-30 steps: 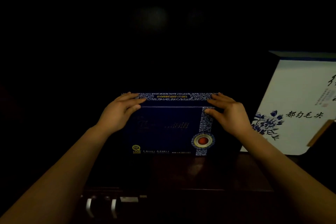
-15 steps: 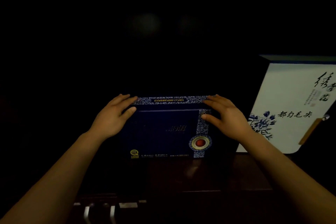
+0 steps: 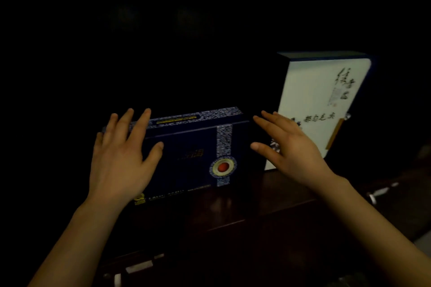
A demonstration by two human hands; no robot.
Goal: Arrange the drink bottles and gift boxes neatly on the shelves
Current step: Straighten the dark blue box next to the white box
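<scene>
A dark blue gift box [image 3: 186, 156] with a patterned band and a red round emblem stands on its long edge on the dark wooden shelf [image 3: 233, 207]. My left hand [image 3: 119, 158] lies spread over the box's left end, fingers apart and thumb on the front face, not gripping. My right hand [image 3: 289, 149] hovers just right of the box with its fingers extended, a small gap between it and the box's end. Behind it a taller white gift box [image 3: 319, 91] with blue edges and black calligraphy stands upright, its lower left corner hidden by my right hand.
The shelf recess behind and to the left of the blue box is dark, and nothing can be made out there. Pale metal fittings [image 3: 140, 268] show below the shelf's front edge, and another [image 3: 380, 192] at the right.
Both hands have loosened from the ends of the blue box; the right hand has come off it to the right. The view has shifted, so both boxes sit further left and closer.
</scene>
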